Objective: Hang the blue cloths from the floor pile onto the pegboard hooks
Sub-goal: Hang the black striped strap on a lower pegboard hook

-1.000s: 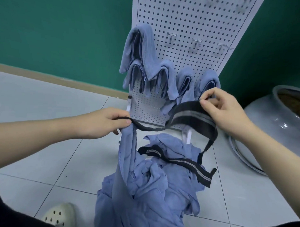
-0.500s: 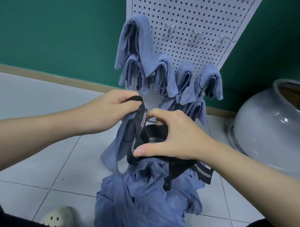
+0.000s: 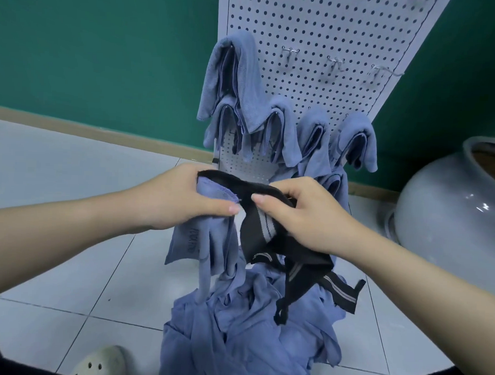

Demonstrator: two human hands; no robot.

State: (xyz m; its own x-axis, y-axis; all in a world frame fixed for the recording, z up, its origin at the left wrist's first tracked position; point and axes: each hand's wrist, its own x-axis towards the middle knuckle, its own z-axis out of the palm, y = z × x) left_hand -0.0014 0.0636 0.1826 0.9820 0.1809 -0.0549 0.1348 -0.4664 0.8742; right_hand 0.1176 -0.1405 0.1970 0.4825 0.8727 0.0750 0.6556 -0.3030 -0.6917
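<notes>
Under the left hand's (image 3: 181,196) thumb, a blue cloth (image 3: 205,236) is pinched.

The left hand (image 3: 184,202) grips a blue cloth (image 3: 208,236) with a black strap (image 3: 267,221) along its top edge; the cloth hangs down toward the pile of blue cloths (image 3: 244,336) on the tiled floor (image 3: 55,264). The right hand (image 3: 310,214) pinches the strap just beside the left hand, and the strap's striped ends trail over the pile. Behind the hands stands a white pegboard (image 3: 324,35) against the green wall (image 3: 91,41). Several blue cloths (image 3: 238,83) hang from its lower hooks, while three bare hooks (image 3: 333,62) sit higher up. A grey pot (image 3: 450,211) rests at the floor's right edge, and a white shoe (image 3: 100,363) shows at the bottom edge.
</notes>
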